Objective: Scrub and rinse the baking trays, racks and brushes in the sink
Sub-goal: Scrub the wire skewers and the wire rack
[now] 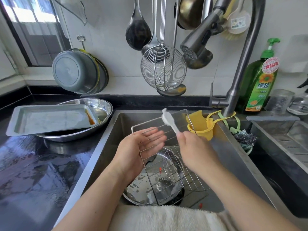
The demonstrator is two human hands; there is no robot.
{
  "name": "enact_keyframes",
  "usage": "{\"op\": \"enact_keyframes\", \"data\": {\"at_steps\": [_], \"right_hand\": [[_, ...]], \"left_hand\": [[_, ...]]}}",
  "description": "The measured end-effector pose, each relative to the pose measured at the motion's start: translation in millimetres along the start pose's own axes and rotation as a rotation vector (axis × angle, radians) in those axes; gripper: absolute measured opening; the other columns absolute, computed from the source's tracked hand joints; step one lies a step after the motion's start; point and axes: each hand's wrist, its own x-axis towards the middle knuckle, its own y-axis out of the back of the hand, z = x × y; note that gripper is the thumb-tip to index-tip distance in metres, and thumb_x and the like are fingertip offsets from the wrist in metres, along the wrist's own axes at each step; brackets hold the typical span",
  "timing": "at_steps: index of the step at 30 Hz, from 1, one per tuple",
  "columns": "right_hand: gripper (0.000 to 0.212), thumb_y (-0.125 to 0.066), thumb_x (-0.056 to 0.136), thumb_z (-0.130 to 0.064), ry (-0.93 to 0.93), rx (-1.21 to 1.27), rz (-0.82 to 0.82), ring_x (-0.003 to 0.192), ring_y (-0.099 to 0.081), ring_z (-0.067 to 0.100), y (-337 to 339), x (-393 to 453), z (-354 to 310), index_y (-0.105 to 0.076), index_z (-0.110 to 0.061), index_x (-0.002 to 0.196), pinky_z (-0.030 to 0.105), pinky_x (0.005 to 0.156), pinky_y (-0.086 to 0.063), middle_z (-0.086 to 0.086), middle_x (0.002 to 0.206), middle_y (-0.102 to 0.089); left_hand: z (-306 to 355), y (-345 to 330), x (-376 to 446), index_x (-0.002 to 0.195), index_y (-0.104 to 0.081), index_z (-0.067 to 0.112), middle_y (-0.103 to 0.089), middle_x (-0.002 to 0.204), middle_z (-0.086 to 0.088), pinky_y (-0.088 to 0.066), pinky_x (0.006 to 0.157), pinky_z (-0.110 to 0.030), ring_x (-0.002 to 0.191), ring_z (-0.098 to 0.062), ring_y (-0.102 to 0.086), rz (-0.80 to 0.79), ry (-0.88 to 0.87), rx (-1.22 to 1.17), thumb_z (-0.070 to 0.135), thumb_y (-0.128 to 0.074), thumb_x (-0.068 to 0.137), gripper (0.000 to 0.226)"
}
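Observation:
My left hand (141, 147) is flat and palm up over the sink (233, 147), with a wire rack (173, 165) leaning against its fingers. My right hand (191, 147) grips the handle of a white brush (168, 120), whose head points up and away over the rack's top edge. Under the rack a round steel pan (141, 189) with soapy water lies on the sink floor. On the counter to the left, a rectangular baking tray (50, 119) with an orange stain sits on an oval steel dish (103, 104).
The faucet head (196, 45) hangs above the sink's back right. A yellow caddy (202, 127) and a steel scourer (245, 139) hang on the divider. A green soap bottle (260, 80) stands behind. Ladles and a wire skimmer (163, 70) hang on the wall. A towel (166, 217) covers the front edge.

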Motion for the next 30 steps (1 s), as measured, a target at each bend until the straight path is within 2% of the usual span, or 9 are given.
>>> {"op": "enact_keyframes", "data": {"at_steps": [3,6,8,12,16,17,22,27,30], "right_hand": [[0.047,-0.021,0.110,-0.042,-0.171,0.010,0.069,0.062,-0.052,0.020,13.4,15.7,15.4,-0.052,-0.016,0.087,0.034,0.050,-0.035,0.003,0.069,-0.054],[0.046,-0.021,0.109,-0.044,-0.017,-0.025,-0.025,0.067,-0.056,0.026,2.8,-1.3,5.3,-0.051,-0.020,0.084,0.040,0.056,-0.044,0.002,0.072,-0.056],[0.043,-0.023,0.109,-0.045,0.037,-0.023,-0.079,0.065,-0.054,0.022,-0.6,-10.9,-4.4,-0.047,-0.023,0.080,0.037,0.053,-0.038,0.001,0.073,-0.057],[0.047,-0.021,0.109,-0.043,-0.152,-0.046,0.030,0.061,-0.049,0.017,11.6,10.3,11.4,-0.053,-0.017,0.087,0.035,0.049,-0.030,-0.001,0.070,-0.052],[0.044,-0.025,0.109,-0.044,0.143,-0.002,-0.231,0.061,-0.050,0.016,-2.1,-23.1,-22.5,-0.044,-0.025,0.075,0.033,0.049,-0.033,-0.002,0.069,-0.053],[0.044,-0.025,0.109,-0.044,0.164,-0.004,-0.237,0.061,-0.050,0.015,-1.8,-23.6,-24.4,-0.043,-0.025,0.074,0.033,0.048,-0.033,-0.002,0.071,-0.055],[0.048,-0.020,0.110,-0.043,-0.116,-0.080,-0.026,0.057,-0.051,0.017,14.5,6.3,8.9,-0.053,-0.018,0.084,0.033,0.048,-0.036,0.000,0.069,-0.057],[0.045,-0.026,0.109,-0.047,0.219,0.006,-0.316,0.060,-0.047,0.013,-7.0,-35.3,-37.6,-0.041,-0.025,0.072,0.031,0.048,-0.029,-0.003,0.071,-0.053],[0.042,-0.025,0.109,-0.045,0.060,-0.078,-0.169,0.060,-0.048,0.015,2.4,-9.6,-19.4,-0.043,-0.025,0.076,0.032,0.047,-0.029,-0.003,0.070,-0.051]], "left_hand": [[2.4,1.5,-0.7,0.127,-0.062,-0.007,-0.074,0.119,-0.024,-0.060,0.093,-0.041,0.111,-0.038,-0.073,0.011,-0.002,-0.034,-0.008,-0.026,0.101,0.045],[2.4,1.5,0.0,0.127,-0.062,-0.006,-0.074,0.119,-0.024,-0.059,0.094,-0.041,0.111,-0.038,-0.073,0.031,-0.010,-0.059,-0.006,-0.027,0.102,0.043],[2.8,1.6,-0.1,0.128,-0.062,-0.005,-0.074,0.119,-0.024,-0.059,0.094,-0.040,0.112,-0.038,-0.072,0.037,-0.010,-0.069,-0.003,-0.028,0.103,0.042],[2.5,2.1,-1.6,0.128,-0.063,-0.004,-0.074,0.120,-0.023,-0.059,0.095,-0.040,0.112,-0.037,-0.072,0.040,-0.014,-0.062,-0.001,-0.028,0.104,0.042],[0.7,1.1,-0.5,0.127,-0.067,-0.001,-0.075,0.117,-0.022,-0.059,0.098,-0.041,0.110,-0.035,-0.074,0.074,-0.011,-0.021,0.005,-0.036,0.106,0.038],[1.0,1.4,-0.3,0.127,-0.067,0.000,-0.075,0.116,-0.022,-0.059,0.099,-0.042,0.109,-0.035,-0.074,0.084,-0.008,-0.033,0.007,-0.038,0.106,0.036],[2.8,2.5,-0.9,0.128,-0.065,-0.003,-0.073,0.119,-0.024,-0.057,0.099,-0.043,0.112,-0.039,-0.072,0.084,-0.027,-0.087,0.006,-0.032,0.108,0.039],[3.6,0.9,-2.8,0.126,-0.066,-0.005,-0.073,0.120,-0.026,-0.052,0.106,-0.047,0.112,-0.040,-0.072,0.114,-0.021,-0.110,0.014,-0.038,0.105,0.040],[5.6,4.3,-0.3,0.129,-0.065,-0.003,-0.072,0.123,-0.024,-0.049,0.109,-0.045,0.115,-0.036,-0.071,0.107,-0.034,-0.090,0.034,-0.032,0.112,0.052]]}}
